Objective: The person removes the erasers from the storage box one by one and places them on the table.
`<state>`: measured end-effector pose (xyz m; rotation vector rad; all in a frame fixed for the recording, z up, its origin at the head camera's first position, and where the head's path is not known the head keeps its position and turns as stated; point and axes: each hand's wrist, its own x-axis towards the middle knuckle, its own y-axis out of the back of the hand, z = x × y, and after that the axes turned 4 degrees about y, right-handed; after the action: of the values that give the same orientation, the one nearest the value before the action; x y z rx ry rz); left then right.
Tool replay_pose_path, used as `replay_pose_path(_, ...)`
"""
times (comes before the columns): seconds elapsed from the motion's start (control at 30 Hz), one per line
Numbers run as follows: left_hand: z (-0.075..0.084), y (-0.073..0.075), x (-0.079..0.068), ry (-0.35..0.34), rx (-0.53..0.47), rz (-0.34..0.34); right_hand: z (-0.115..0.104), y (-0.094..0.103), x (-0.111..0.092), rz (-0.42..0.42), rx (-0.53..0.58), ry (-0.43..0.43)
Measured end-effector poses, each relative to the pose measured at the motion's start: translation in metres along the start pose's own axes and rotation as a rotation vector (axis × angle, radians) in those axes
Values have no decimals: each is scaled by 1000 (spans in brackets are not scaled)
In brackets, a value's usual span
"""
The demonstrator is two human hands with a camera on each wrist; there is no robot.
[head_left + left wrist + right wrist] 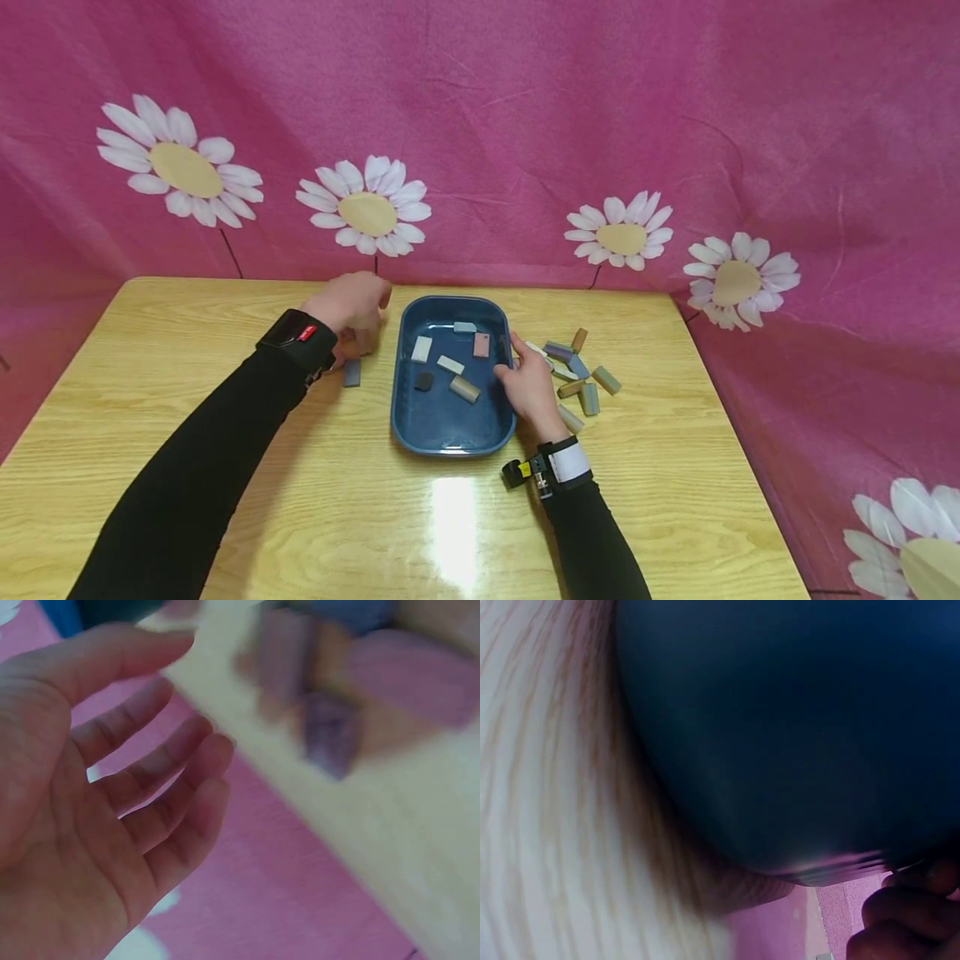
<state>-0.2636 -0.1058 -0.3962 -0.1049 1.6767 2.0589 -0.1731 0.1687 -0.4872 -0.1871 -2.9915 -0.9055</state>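
Note:
A deep blue rectangular tray [453, 429] stands on the table with several small blocks inside, among them a pink block [482, 345], a white block [422, 349] and a tan block [465, 389]. My right hand [531, 387] grips the tray's right rim, thumb over the inner side. In the right wrist view the tray's dark wall [795, 750] fills most of the picture. Left of the tray, my left hand [354, 307] hovers over small blocks, partly hiding them; a grey block [352, 372] shows below it. The left wrist view shows this hand [112, 772] empty, fingers loosely bent, near blurred blocks [330, 735].
Right of the tray, beyond my right hand, lies a loose pile of small blocks [590, 398] in grey, tan and white. The wooden table [337, 517] ends at a pink flowered cloth [495, 125] behind and at the right.

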Motion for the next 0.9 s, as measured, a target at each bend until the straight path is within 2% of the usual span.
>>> replay_pose_path(0.13, 21, 18, 1, -73, 62, 152, 0, -1, 1, 4, -1, 0)
replay_pose_path(0.23, 43, 19, 2, -144, 92, 180, 0, -2, 1, 12, -7, 4)
replay_pose_path(0.4, 76, 3, 8, -264, 146, 95, 1, -2, 2, 6, -9, 18)
replay_pose_path(0.53, 101, -13, 15, -295, 191, 20, 2, -2, 1, 0, -7, 8)
replay_pose_path(0.73, 129, -29, 26, -257, 244, -97, 3, -1, 3, -9, -1, 2)
replay_pose_path(0.9, 139, -38, 33, -237, 260, -124, 2, 0, 4, -14, -13, 0)
